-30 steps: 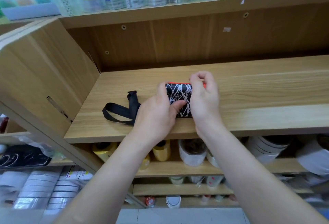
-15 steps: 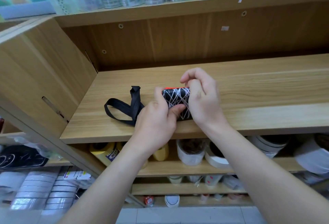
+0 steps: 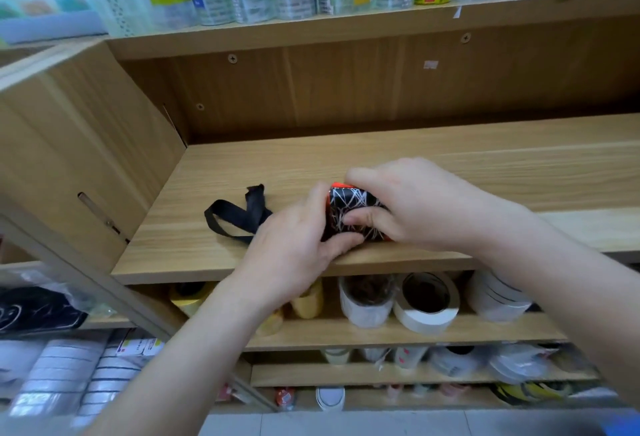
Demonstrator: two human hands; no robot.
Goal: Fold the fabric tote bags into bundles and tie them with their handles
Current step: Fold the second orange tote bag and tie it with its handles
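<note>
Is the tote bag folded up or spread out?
Folded: the bag is a compact bundle gripped by left hand and right hand. Its handles lie loose on the shelf, untied.

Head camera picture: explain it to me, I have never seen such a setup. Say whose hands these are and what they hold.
No machine here: a person wears a camera on the head, looking down, so both arms are their own. The left hand and right hand grip a folded tote bag bundle, black with white lines, on a wooden shelf. Its black handles lie loose to the left, not yet tied. Tape rolls sit on the shelf below.
</note>
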